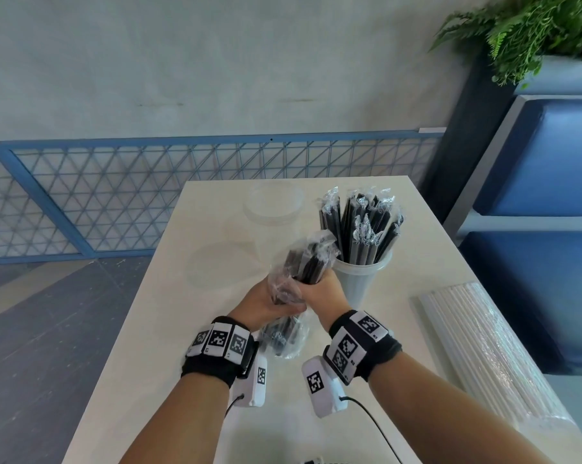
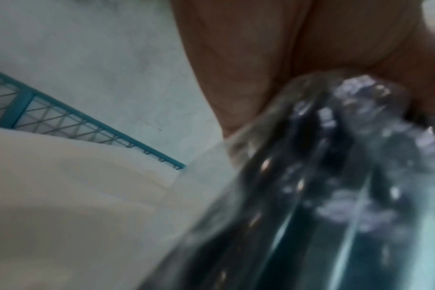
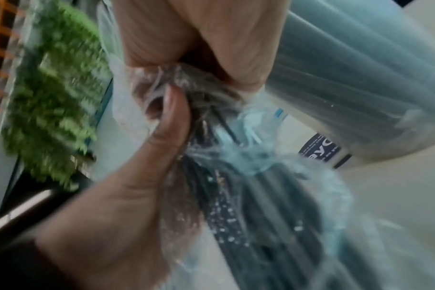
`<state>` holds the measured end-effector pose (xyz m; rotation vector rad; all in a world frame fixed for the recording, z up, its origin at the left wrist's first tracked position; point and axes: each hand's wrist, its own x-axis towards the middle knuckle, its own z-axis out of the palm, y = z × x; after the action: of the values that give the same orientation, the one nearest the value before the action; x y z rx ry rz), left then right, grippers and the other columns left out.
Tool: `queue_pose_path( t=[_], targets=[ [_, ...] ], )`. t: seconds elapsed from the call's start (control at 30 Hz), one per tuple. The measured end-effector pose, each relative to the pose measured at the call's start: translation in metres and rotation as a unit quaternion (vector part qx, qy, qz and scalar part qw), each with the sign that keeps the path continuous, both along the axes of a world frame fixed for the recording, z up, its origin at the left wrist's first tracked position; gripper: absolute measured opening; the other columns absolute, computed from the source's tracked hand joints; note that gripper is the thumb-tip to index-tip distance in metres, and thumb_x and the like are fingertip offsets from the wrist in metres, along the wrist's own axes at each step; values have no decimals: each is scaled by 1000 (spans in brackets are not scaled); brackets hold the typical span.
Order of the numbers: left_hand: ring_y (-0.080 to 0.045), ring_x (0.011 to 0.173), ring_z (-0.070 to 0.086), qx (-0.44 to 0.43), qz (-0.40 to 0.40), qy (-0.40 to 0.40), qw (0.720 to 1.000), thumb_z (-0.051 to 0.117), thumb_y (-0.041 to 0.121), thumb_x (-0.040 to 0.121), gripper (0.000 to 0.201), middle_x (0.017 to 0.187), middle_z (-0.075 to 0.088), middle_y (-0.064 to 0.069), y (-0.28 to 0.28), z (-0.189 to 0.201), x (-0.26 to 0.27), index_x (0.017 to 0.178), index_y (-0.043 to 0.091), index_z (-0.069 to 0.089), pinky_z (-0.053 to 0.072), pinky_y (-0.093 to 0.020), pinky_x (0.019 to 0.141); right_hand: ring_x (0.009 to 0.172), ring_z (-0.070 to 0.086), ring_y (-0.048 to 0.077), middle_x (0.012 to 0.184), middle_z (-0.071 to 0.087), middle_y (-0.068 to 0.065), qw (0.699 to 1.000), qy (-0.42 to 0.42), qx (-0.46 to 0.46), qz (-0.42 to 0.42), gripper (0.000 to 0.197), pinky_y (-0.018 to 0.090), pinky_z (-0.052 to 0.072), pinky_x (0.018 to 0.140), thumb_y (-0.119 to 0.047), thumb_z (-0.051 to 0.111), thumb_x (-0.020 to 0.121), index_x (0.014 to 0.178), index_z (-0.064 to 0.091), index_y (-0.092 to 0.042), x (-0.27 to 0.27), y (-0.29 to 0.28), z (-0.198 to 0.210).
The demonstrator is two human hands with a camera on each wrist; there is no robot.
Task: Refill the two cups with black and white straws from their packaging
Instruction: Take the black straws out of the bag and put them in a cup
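Over the middle of the table both hands hold a clear plastic pack of black straws point(image 1: 308, 259), tilted up and to the right. My left hand point(image 1: 266, 303) grips the crumpled plastic at the pack's lower part point(image 2: 323, 196). My right hand point(image 1: 321, 291) is curled round the straw bundle point(image 3: 236, 196), thumb pressed on the wrap. Just right of the hands stands a translucent cup point(image 1: 361, 279) full of wrapped black straws point(image 1: 360, 222). An empty clear cup point(image 1: 273, 205) stands farther back. The long pack of white straws point(image 1: 484, 346) lies at the table's right edge.
The pale table point(image 1: 169, 329) has bare surface on its left side and near me. A faint clear round shape point(image 1: 222, 262) lies left of the hands. Behind the table runs a blue mesh railing point(image 1: 149, 195); blue cushioned seating point(image 1: 550, 162) and a green plant point(image 1: 534, 28) stand at right.
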<state>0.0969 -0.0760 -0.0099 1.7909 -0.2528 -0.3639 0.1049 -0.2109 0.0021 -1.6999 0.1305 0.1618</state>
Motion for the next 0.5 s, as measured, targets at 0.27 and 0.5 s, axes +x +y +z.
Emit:
queue_pose_path(
  t=[0.27, 0.5],
  targets=[
    [-8, 60, 60, 29, -21, 34, 999, 62, 25, 85, 8, 68, 69, 6, -3, -1, -5, 89, 20, 59, 46, -16, 56, 80, 65, 18, 86, 65, 2, 977, -70, 157, -126, 25, 31, 55, 73, -5, 71, 75, 97, 59, -8, 12, -17, 53],
    [-16, 84, 70, -19, -22, 28, 999, 71, 21, 76, 32, 92, 73, -6, -5, -1, 2, 105, 14, 58, 53, -24, 67, 89, 68, 23, 96, 69, 9, 983, -48, 163, -64, 48, 35, 55, 81, -14, 79, 68, 109, 57, -2, 18, -20, 57]
  ],
)
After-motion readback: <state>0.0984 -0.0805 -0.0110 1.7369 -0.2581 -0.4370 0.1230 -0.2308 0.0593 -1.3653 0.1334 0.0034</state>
